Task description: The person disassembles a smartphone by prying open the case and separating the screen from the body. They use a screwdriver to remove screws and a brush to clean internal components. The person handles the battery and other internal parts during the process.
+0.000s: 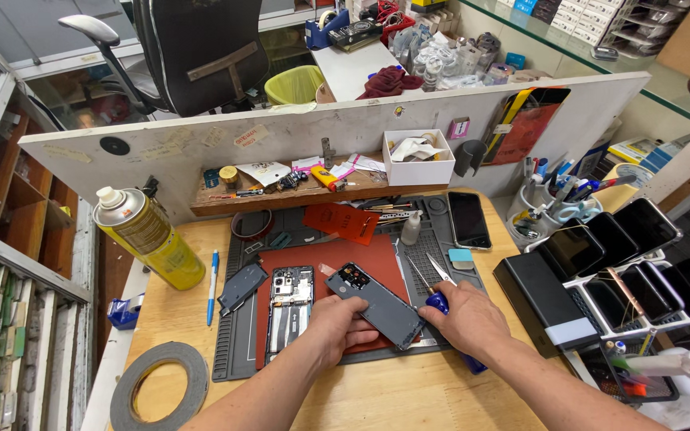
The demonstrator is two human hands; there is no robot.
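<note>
While the left hand (337, 326) closes its fingers on the near end of a dark grey, flat phone back panel (378, 306) over the red mat (377, 259), the right hand (469, 319) grips a blue-handled screwdriver (438, 302) at the panel's right edge; bare wooden counter (409, 395) lies open nearer.

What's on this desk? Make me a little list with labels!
left hand: holds the phone back cover
right hand: grips a blue-handled tool at the cover's edge
opened phone: flat on the red mat, left of the cover
spray can: yellow, far left
pen: blue, beside the can
tape roll: front left
tray of phones: right side
</note>
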